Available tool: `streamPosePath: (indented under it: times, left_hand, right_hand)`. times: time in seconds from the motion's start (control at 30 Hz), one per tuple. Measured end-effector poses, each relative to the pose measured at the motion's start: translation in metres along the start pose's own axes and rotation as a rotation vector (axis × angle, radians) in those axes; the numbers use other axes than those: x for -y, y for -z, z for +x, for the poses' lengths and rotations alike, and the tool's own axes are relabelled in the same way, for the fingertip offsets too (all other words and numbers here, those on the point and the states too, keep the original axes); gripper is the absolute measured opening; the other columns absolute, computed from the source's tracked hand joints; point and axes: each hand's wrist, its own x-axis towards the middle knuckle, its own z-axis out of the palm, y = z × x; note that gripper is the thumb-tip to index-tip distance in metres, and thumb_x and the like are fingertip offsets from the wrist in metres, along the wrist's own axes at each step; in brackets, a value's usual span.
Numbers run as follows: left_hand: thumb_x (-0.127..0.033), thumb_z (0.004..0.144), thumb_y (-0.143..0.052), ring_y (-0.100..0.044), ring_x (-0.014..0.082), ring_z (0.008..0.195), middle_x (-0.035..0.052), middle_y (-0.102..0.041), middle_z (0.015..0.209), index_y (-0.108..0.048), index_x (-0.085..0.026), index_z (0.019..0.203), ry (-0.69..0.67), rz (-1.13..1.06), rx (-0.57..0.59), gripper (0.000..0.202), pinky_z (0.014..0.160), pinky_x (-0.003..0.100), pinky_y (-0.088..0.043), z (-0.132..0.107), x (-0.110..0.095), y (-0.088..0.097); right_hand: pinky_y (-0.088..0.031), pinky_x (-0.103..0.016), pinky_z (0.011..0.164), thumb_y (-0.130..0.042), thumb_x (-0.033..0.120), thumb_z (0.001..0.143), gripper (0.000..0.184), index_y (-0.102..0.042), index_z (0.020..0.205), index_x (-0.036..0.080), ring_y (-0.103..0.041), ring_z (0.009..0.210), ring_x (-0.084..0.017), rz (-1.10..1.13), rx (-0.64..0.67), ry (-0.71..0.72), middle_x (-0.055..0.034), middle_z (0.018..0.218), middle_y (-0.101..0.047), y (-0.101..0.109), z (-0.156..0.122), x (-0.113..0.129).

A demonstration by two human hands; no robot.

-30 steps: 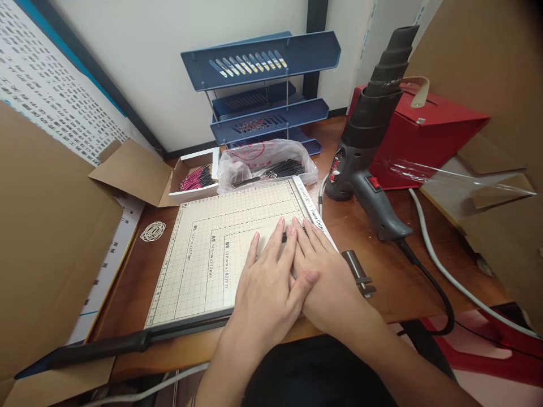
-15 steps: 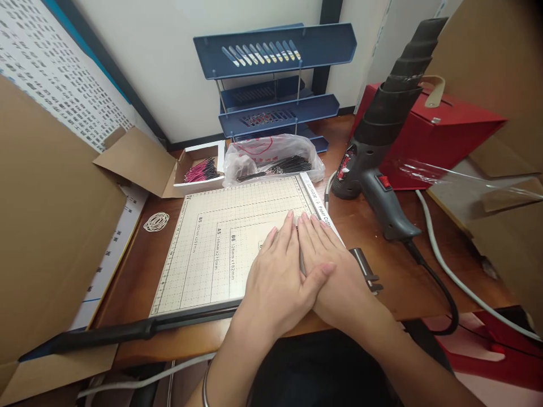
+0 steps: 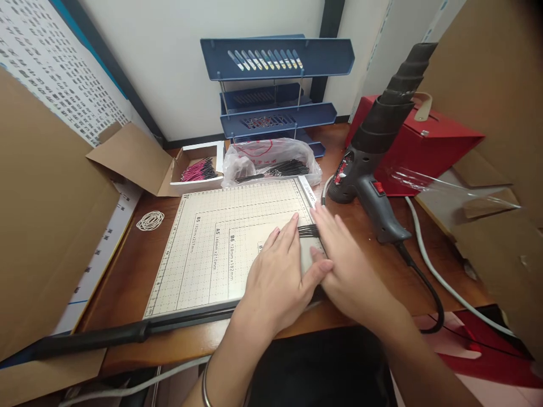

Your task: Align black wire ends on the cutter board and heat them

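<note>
My left hand [image 3: 275, 277] lies flat with fingers stretched out on the cream cutting board of a paper cutter [image 3: 220, 249], near its right side. My right hand [image 3: 345, 265] lies flat beside it at the board's right edge, fingers extended and slightly blurred. Between the two hands a small row of thin black sticks [image 3: 309, 230] shows on the board. The cutter's black lever arm [image 3: 127, 333] lies along the near edge of the board.
A grey heat gun [image 3: 373, 164] stands right of the board with its cord trailing off. Behind are a plastic bag of black sticks [image 3: 271, 164], a box of pink sticks [image 3: 199, 169], a blue tiered tray [image 3: 275, 85], a red box [image 3: 428, 135]. Cardboard flanks both sides.
My right hand has slid to the right, away from my left hand, uncovering a small row of black sticks between them. The camera view shifted slightly.
</note>
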Motion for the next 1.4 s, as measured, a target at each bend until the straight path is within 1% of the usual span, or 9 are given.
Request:
streamPosePath:
  times: [0.07, 0.13, 0.3, 0.53, 0.7, 0.93, 1.07, 1.2, 1.4]
  left_hand:
    - [-0.066, 0.105, -0.019, -0.023, 0.0246, 0.159, 0.0142, -0.018, 0.171, -0.03, -0.002, 0.159, -0.004, 0.022, -0.011, 0.085, 0.132, 0.046, -0.02, 0.0, 0.0, -0.002]
    - [-0.067, 0.105, -0.019, -0.025, 0.026, 0.158, 0.0141, -0.019, 0.17, -0.03, -0.002, 0.159, -0.008, 0.04, -0.022, 0.086, 0.131, 0.047, -0.023, 0.0, -0.001, -0.004]
    - [-0.068, 0.104, -0.016, -0.028, 0.0266, 0.157, 0.0133, -0.021, 0.17, -0.031, -0.003, 0.159, 0.0, 0.069, -0.029, 0.087, 0.13, 0.048, -0.027, 0.0, -0.001, -0.006]
    - [-0.065, 0.106, -0.019, -0.027, 0.0244, 0.157, 0.0107, -0.023, 0.17, -0.031, -0.004, 0.16, -0.001, 0.088, -0.022, 0.082, 0.131, 0.047, -0.026, 0.001, -0.001, -0.007]
    - [-0.065, 0.106, -0.02, -0.025, 0.0231, 0.158, 0.0095, -0.023, 0.17, -0.03, -0.005, 0.16, 0.008, 0.09, -0.02, 0.082, 0.132, 0.045, -0.024, 0.001, -0.002, -0.008]
    - [-0.065, 0.105, -0.022, -0.027, 0.0251, 0.157, 0.0114, -0.024, 0.17, -0.034, -0.004, 0.159, -0.003, 0.126, -0.05, 0.082, 0.13, 0.046, -0.027, 0.0, -0.002, -0.01]
    - [-0.064, 0.106, -0.022, -0.031, 0.0258, 0.156, 0.0119, -0.027, 0.169, -0.035, -0.004, 0.158, -0.001, 0.139, -0.054, 0.081, 0.13, 0.046, -0.029, 0.0, -0.002, -0.011]
    - [-0.056, 0.108, -0.024, -0.034, 0.0256, 0.154, 0.0121, -0.033, 0.167, -0.036, -0.003, 0.158, 0.0, 0.142, -0.086, 0.073, 0.129, 0.046, -0.031, 0.0, -0.003, -0.013]
    - [-0.039, 0.109, -0.03, -0.036, 0.0253, 0.153, 0.0122, -0.039, 0.164, -0.042, -0.003, 0.154, -0.006, 0.155, -0.118, 0.059, 0.129, 0.044, -0.032, 0.001, -0.004, -0.015]
  right_hand:
    - [-0.026, -0.054, 0.129, -0.033, 0.022, 0.102, 0.046, -0.051, 0.143, 0.013, -0.026, 0.157, -0.023, 0.101, -0.024, -0.109, -0.0129, 0.166, -0.034, 0.011, 0.007, -0.011]
    - [-0.022, -0.058, 0.129, -0.038, 0.029, 0.103, 0.033, -0.06, 0.125, 0.019, -0.025, 0.158, -0.025, 0.19, 0.037, -0.15, -0.011, 0.166, -0.033, 0.018, 0.016, -0.021]
    - [-0.018, -0.052, 0.13, -0.04, 0.038, 0.104, 0.025, -0.059, 0.106, 0.022, -0.019, 0.159, -0.019, 0.33, 0.215, -0.177, -0.0099, 0.168, -0.029, 0.014, 0.036, -0.031]
    - [-0.014, -0.05, 0.13, -0.039, 0.035, 0.104, 0.023, -0.058, 0.104, 0.021, -0.008, 0.161, -0.019, 0.336, 0.28, -0.135, -0.0147, 0.17, -0.022, 0.001, 0.04, -0.035]
    - [-0.018, -0.052, 0.129, -0.042, 0.032, 0.102, 0.02, -0.059, 0.101, 0.021, -0.012, 0.16, -0.019, 0.331, 0.25, -0.125, -0.0178, 0.167, -0.028, -0.001, 0.038, -0.036]
    - [-0.022, -0.054, 0.128, -0.044, 0.03, 0.1, 0.018, -0.059, 0.095, 0.021, -0.019, 0.159, -0.02, 0.346, 0.212, -0.129, -0.0157, 0.164, -0.037, -0.002, 0.038, -0.035]
    - [-0.018, -0.054, 0.13, -0.044, 0.032, 0.1, 0.019, -0.061, 0.096, 0.023, -0.021, 0.159, -0.018, 0.338, 0.199, -0.123, -0.0102, 0.165, -0.036, 0.004, 0.036, -0.032]
    - [-0.02, -0.053, 0.13, -0.051, 0.026, 0.09, 0.023, -0.062, 0.11, 0.023, -0.022, 0.159, -0.02, 0.309, 0.223, -0.14, -0.0087, 0.167, -0.031, 0.016, 0.031, -0.031]
    - [-0.02, -0.053, 0.13, -0.055, 0.02, 0.077, 0.028, -0.061, 0.105, 0.022, -0.032, 0.155, -0.023, 0.223, 0.215, -0.168, -0.0093, 0.165, -0.036, 0.016, 0.031, -0.032]
